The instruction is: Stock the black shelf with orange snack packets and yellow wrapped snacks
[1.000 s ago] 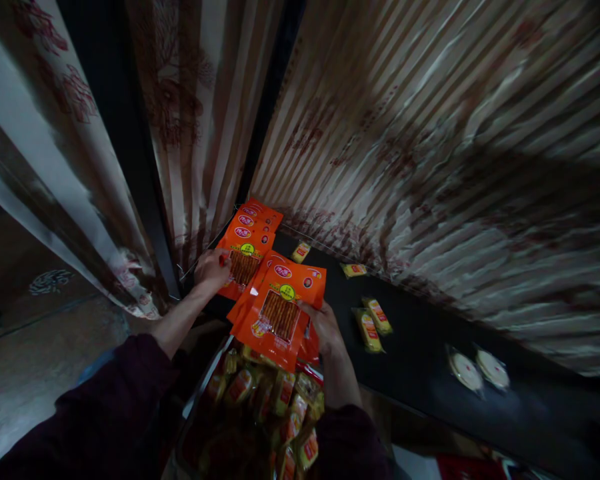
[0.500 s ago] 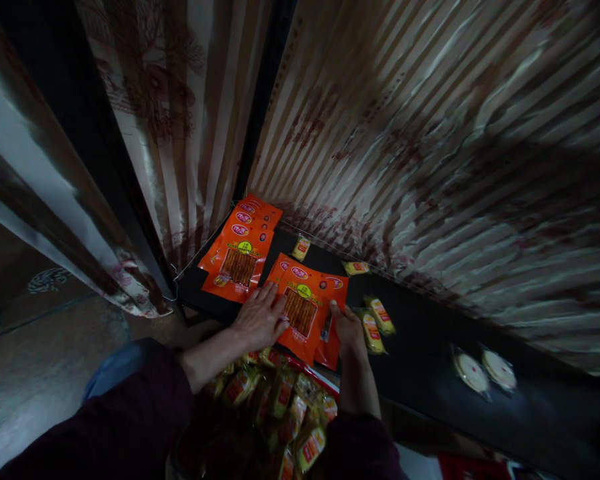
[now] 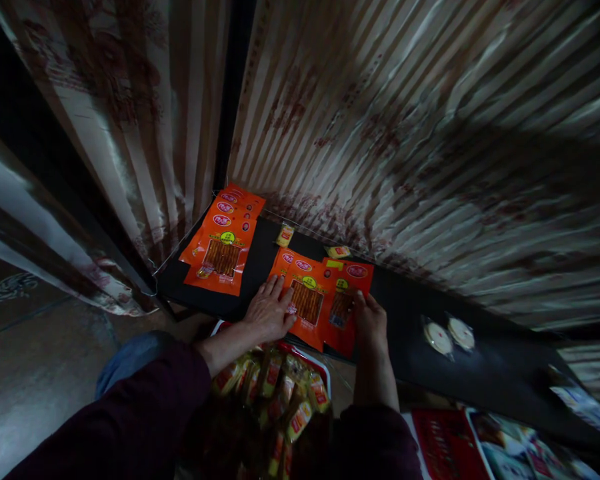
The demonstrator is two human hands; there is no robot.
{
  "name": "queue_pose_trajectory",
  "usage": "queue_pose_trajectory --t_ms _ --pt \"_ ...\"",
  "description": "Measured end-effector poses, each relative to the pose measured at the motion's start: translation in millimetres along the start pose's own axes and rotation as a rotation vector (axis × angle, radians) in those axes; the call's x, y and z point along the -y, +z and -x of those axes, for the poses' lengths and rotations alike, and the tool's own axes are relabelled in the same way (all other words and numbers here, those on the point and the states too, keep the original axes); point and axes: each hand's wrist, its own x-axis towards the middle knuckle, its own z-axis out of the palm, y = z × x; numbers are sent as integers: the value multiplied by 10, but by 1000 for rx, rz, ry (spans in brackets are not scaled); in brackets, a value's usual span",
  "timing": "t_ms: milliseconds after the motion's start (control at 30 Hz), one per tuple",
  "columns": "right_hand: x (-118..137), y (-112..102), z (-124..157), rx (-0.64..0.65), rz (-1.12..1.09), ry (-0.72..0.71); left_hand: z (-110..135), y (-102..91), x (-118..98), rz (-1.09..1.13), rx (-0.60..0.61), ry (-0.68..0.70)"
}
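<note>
Pressing the left hand (image 3: 270, 310) palm down, with fingers spread out long, on the near left part of the middle orange packet (image 3: 307, 301), gripping nothing. Setting the right hand (image 3: 373, 323) at the right edge of the right orange packet (image 3: 341, 308), half curled, with thumb on the face beside the printed window; cannot tell, with the fingers largely hidden, whether pinching or only touching. Having both packets face up on the black tabletop (image 3: 405, 320), side by side, meeting or overlapping along the inner edges. Pointing the logo ends away from the body, toward the striped curtain (image 3: 405, 133), and the plainer ends toward the near edge of the tabletop. Running the middle packet's long axis almost straight from near to far, and leaning the right packet's far end a little to the right. Showing another logo just beyond the middle packet's far left corner. Matching that direction roughly in the overlapped stack of orange packets (image 3: 220, 257) on the left, with far ends tilted right toward the corner. Leaving a strip of black between stack and middle packet, and a wider stretch from the right hand to two round white packs (image 3: 437, 339). Bordering the far side with two small yellow packs (image 3: 285, 235), near the curtain, and the near side with a rimmed tray (image 3: 329, 383) of wrapped yellow pieces (image 3: 299, 419), below the packets' near corners.
</note>
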Motion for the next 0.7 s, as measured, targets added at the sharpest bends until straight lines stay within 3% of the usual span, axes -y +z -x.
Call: queue_pose_trajectory --t_ms 133,267,400,533,700 --pt "68 -75 29 -5 -36 50 -46 25 -18 10 -10 3" --pt "265 -290 117 -215 34 -100 -70 4 7 39 -4 26" --pt "529 -437 209 -349 -166 -202 -93 5 22 67 -27 50" --pt "628 -297 264 -340 -435 -175 -108 17 1 110 -124 107" --pt "567 51 369 -194 -554 -32 -94 -151 -50 248 -366 72"
